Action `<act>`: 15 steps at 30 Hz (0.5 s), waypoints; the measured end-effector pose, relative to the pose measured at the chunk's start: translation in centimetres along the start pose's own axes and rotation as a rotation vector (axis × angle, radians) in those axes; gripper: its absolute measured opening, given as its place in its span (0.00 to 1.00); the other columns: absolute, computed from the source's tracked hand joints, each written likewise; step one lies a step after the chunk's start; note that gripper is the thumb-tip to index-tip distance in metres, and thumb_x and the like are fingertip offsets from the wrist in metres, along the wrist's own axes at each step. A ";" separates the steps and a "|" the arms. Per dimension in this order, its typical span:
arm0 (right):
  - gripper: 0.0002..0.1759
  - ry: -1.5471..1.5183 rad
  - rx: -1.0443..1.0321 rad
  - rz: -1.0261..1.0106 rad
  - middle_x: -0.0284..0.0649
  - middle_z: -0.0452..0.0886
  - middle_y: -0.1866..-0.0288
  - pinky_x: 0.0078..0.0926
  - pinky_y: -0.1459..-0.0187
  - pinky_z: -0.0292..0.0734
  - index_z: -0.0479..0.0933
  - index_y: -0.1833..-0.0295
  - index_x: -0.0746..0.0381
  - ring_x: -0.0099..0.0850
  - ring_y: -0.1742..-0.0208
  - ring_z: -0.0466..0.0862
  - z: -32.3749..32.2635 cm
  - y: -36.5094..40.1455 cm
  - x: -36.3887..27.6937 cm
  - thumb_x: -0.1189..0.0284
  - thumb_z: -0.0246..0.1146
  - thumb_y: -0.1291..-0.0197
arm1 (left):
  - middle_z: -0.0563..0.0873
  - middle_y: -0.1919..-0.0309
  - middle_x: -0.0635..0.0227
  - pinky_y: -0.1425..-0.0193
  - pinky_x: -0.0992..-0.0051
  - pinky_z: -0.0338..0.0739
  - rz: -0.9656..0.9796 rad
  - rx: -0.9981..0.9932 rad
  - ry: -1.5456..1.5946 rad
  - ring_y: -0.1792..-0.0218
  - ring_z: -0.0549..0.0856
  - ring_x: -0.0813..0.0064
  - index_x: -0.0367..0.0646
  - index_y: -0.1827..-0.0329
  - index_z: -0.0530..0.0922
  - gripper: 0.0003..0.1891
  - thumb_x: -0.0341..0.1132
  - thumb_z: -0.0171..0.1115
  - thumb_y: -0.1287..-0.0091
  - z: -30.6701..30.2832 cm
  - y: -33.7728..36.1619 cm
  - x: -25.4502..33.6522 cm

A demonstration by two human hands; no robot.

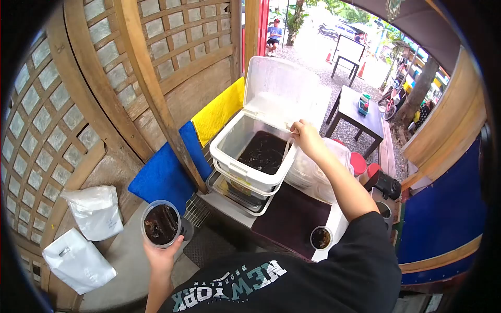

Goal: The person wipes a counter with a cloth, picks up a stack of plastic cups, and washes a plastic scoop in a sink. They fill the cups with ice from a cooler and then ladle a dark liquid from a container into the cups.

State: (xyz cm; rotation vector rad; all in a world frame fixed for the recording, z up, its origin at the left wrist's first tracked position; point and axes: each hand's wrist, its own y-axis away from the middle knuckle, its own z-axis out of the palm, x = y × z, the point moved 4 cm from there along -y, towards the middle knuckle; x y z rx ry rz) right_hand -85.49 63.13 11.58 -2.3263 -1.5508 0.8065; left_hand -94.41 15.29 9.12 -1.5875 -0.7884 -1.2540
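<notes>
My left hand [163, 256] is closed around a clear plastic cup [162, 225] holding dark brown contents that look like jelly in liquid. My right hand [303, 133] is closed at the right rim of a white plastic tub [228, 144]. Its fingers pinch the top of a pale, slender handle [287, 147] that slopes down into the tub; the lower end is hidden. Dark brown liquid or jelly [263, 155] fills part of the tub. Behind it the translucent lid [276, 86] stands raised. A second cup [321, 238] with dark contents rests on the counter near my right forearm.
Under the tub is another clear container [235, 188]. Stacked clear lids or cups [313, 172] sit right of it. Blue [159, 177] and yellow cloths [219, 112] hang at left, above white plastic bags [78, 261]. Outside stand a dark table [360, 112] and a seated person [274, 36].
</notes>
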 end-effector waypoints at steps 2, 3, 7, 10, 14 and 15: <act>0.05 -0.015 0.048 0.016 0.48 0.77 0.62 0.38 0.57 0.76 0.81 0.64 0.64 0.45 0.61 0.81 0.6 1.0 0.7 0.75 0.64 0.47 | 0.82 0.52 0.59 0.44 0.71 0.75 -0.021 -0.019 -0.028 0.50 0.82 0.70 0.32 0.44 0.71 0.33 0.20 0.74 0.57 0.0 0.2 -0.2; 0.05 -0.022 0.073 0.025 0.48 0.77 0.62 0.38 0.57 0.76 0.81 0.64 0.63 0.46 0.61 0.81 0.7 1.4 0.9 0.74 0.63 0.46 | 0.82 0.53 0.60 0.44 0.71 0.75 -0.018 -0.020 -0.031 0.51 0.82 0.71 0.32 0.45 0.72 0.32 0.21 0.74 0.57 0.2 0.2 -0.2; 0.05 -0.017 0.198 -0.034 0.46 0.77 0.64 0.34 0.61 0.77 0.80 0.64 0.65 0.41 0.64 0.81 0.5 2.4 0.7 0.76 0.65 0.47 | 0.82 0.53 0.60 0.44 0.71 0.75 -0.015 -0.031 -0.043 0.52 0.82 0.71 0.32 0.45 0.72 0.32 0.21 0.75 0.57 0.3 0.6 -0.3; 0.09 -0.181 0.408 0.045 0.41 0.75 0.65 0.28 0.66 0.74 0.78 0.58 0.65 0.33 0.68 0.77 0.4 3.0 1.7 0.76 0.64 0.45 | 0.81 0.51 0.59 0.43 0.70 0.74 0.013 -0.022 -0.028 0.50 0.81 0.71 0.32 0.44 0.71 0.34 0.22 0.75 0.57 0.7 0.9 -0.5; 0.27 -0.723 0.406 0.416 0.30 0.68 0.67 0.15 0.74 0.61 0.72 0.40 0.61 0.16 0.75 0.63 1.1 1.0 7.0 0.51 0.50 0.31 | 0.79 0.47 0.58 0.41 0.69 0.73 0.013 -0.034 -0.117 0.47 0.79 0.70 0.33 0.41 0.69 0.36 0.22 0.76 0.57 0.3 1.5 -1.6; 0.34 -0.836 0.151 0.473 0.29 0.68 0.66 0.15 0.76 0.58 0.69 0.34 0.58 0.14 0.77 0.61 1.7 0.7 8.3 0.43 0.45 0.32 | 0.79 0.47 0.58 0.41 0.69 0.73 -0.003 -0.050 -0.129 0.47 0.79 0.70 0.33 0.41 0.69 0.36 0.22 0.76 0.57 0.0 2.0 -1.6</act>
